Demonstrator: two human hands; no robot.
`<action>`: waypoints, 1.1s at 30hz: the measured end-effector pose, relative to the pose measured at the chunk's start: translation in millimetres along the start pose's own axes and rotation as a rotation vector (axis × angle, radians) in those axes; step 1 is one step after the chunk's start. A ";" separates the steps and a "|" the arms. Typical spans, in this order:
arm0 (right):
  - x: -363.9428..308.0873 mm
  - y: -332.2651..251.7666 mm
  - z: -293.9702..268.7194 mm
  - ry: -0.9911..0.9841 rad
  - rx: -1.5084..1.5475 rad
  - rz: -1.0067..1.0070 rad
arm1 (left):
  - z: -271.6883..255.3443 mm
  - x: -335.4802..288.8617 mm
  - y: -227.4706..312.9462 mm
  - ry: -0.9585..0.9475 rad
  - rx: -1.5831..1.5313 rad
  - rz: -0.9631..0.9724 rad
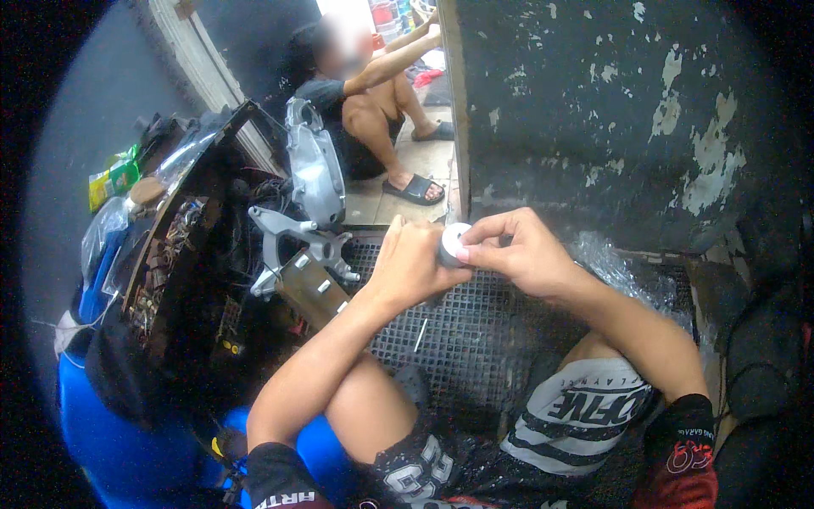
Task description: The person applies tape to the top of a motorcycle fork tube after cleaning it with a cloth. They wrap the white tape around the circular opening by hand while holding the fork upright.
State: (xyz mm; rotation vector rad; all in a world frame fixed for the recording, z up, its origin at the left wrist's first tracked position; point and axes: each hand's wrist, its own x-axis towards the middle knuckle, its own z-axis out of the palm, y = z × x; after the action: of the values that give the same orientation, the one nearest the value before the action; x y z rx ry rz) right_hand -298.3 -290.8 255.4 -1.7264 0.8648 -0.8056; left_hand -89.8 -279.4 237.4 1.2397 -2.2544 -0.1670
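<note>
Seemingly midway, finished steps unclear, a person's left hand (413, 259) curls round a small grey cylinder with a flat white top (455, 238), the right hand (519, 253) pinching its rim, unreleased above the black gridded floor mat's (475, 327) far edge.

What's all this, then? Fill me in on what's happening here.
Two bare hands are working together on a small white-topped cylinder: the left hand grips it, while the thumb and fingers of the right hand are at its white top. It is held above a dark grid mat, where a thin pale stick lies. Grey metal castings stand to the left. Beyond the opening, another person sits low with arms stretched out.
</note>
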 end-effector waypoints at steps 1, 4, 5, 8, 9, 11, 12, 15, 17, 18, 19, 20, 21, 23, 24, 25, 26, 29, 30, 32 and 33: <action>0.1 2.0 -0.2 0.012 0.066 0.022 | 0.0 0.7 0.3 0.035 0.018 0.037; 1.1 3.5 -1.1 0.043 0.046 -0.045 | 0.6 1.7 -1.6 0.075 0.040 0.072; 1.4 3.4 -0.6 0.041 0.048 -0.044 | 1.5 1.3 -3.3 0.077 0.045 0.069; 0.2 -3.9 0.3 0.076 -0.002 -0.117 | 8.1 2.9 -12.4 0.041 -0.149 0.052; -1.6 -11.4 -0.3 0.073 0.098 -0.038 | 9.6 2.0 -12.3 0.041 -0.150 0.050; -2.5 -14.6 -4.6 0.069 0.192 0.042 | 10.4 2.2 -7.0 0.048 -0.287 0.016; -3.9 -13.4 -11.0 0.060 0.327 0.152 | 8.1 2.8 -3.1 0.052 -0.292 0.017; -6.6 -16.9 -11.9 0.065 0.403 0.223 | -0.1 1.1 2.0 -0.085 -0.367 -0.126; -7.2 -14.5 -9.0 0.035 0.300 0.110 | -1.9 -1.9 -1.8 -0.178 -0.465 -0.112; -7.9 -11.8 -7.4 0.037 0.294 0.113 | 0.4 -2.1 -3.0 -0.181 -0.445 -0.098; -8.6 -8.4 -6.1 0.063 0.234 0.060 | 3.6 -1.5 -4.3 -0.178 -0.452 -0.094; -8.3 -9.9 -6.6 0.069 0.207 0.032 | 5.3 -2.4 -5.9 -0.157 -0.415 -0.076; -8.2 -12.8 -7.1 0.076 0.178 0.006 | 7.8 -3.2 -8.0 -0.136 -0.378 -0.058; -9.6 -29.9 -23.0 0.223 0.125 -0.101 | 8.8 -12.2 -24.4 -0.132 -0.323 -0.064; -12.6 -43.1 -37.6 0.270 0.154 -0.140 | 10.7 -15.3 -32.6 -0.119 -0.283 -0.051; -13.8 -42.2 -41.6 0.329 0.167 -0.138 | 11.7 -20.2 -41.4 -0.146 -0.319 -0.051; -16.7 -39.6 -46.5 0.400 0.190 -0.138 | 13.4 -23.8 -43.4 -0.202 -0.285 -0.042; -8.8 -15.8 -35.7 0.184 -0.110 -0.218 | 20.8 -29.3 -38.0 -0.232 -0.085 0.059; -8.0 -15.8 -34.2 0.151 -0.115 -0.145 | 17.0 -29.8 -35.4 -0.234 -0.107 0.034; -9.1 -14.1 -32.0 0.111 -0.081 -0.159 | 10.1 -29.8 -31.6 -0.246 -0.126 0.004; -8.7 -12.8 -31.7 0.053 -0.067 -0.182 | 7.0 -29.1 -30.6 -0.242 -0.093 0.020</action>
State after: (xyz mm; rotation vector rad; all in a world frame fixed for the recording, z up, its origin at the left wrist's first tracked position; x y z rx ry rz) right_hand -327.0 -295.5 275.4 -1.8702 0.7853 -0.9555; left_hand -58.6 -274.2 208.5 1.2017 -2.4313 -0.4299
